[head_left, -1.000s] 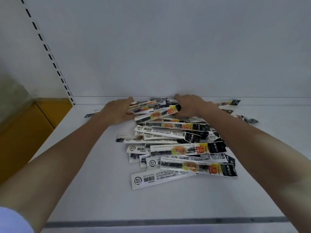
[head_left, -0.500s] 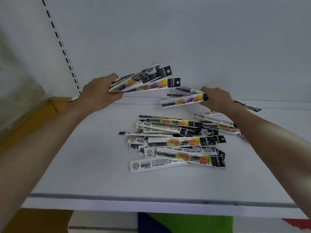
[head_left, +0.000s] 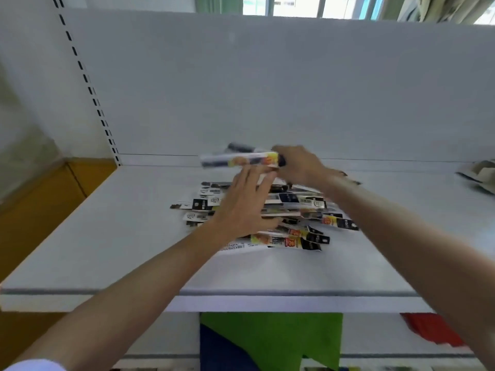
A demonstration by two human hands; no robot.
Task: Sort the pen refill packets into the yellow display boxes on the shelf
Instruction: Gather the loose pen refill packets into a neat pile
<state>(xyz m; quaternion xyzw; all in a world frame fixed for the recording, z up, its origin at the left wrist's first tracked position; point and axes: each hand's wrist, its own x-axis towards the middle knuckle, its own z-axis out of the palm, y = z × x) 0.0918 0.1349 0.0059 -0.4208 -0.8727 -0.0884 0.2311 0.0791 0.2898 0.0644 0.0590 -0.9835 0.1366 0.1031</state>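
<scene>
While the right hand (head_left: 300, 166) pinches a refill packet (head_left: 238, 159) by its right end, level and pointing left above the pile (head_left: 297, 212) on the shelf (head_left: 107, 250), the left hand (head_left: 243, 207) lies just beneath, fingers straight, close together.

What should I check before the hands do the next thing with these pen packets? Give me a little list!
1. The right hand has a firm grip on the held packets: ok, its fingers are curled round one end.
2. The left hand is free to help: ok, its fingers are straight and hold nothing.
3. The pile lies safely on the shelf, back from the front edge: ok.
4. How many packets are held: cannot tell, they are blurred.
5. A place to sort them into is in sight: cannot tell, only a yellow-brown surface shows at the left.
</scene>
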